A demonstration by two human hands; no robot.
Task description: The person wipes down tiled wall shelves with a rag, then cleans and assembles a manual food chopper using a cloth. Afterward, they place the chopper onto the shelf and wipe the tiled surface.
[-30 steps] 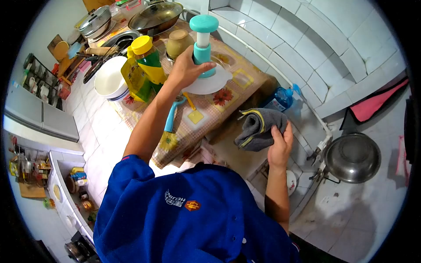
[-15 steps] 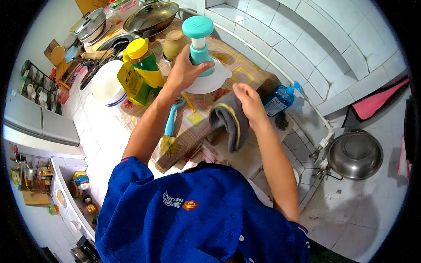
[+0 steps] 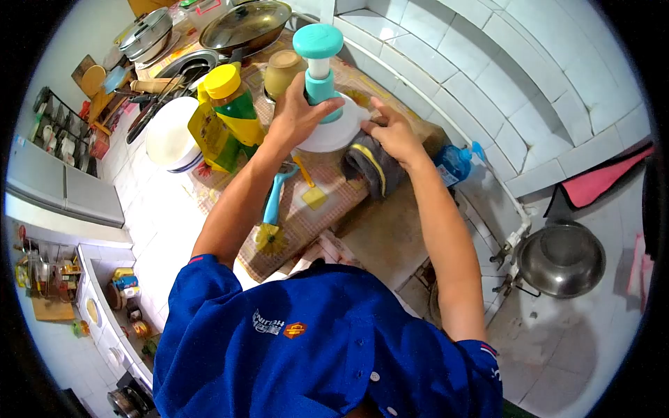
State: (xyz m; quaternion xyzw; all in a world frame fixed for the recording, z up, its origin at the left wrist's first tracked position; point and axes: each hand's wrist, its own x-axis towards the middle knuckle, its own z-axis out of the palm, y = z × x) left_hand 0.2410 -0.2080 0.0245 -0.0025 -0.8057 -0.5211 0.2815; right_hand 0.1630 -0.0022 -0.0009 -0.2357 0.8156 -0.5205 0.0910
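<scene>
Left hand (image 3: 296, 120) around teal-topped device (image 3: 320, 85), right hand (image 3: 396, 139) on grey cloth (image 3: 365, 171).

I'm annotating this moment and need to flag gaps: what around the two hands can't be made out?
All in the head view:
Left hand: most finger placement on the turquoise tool, hidden by the hand itself.
Gray cloth: the part under the right hand, covered by that hand.
Blue bottle: label print, too small to read.

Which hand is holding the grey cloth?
The right hand holds the dark grey cloth with yellow edging; the left hand grips the teal-and-white plastic handle with a round top.
</scene>
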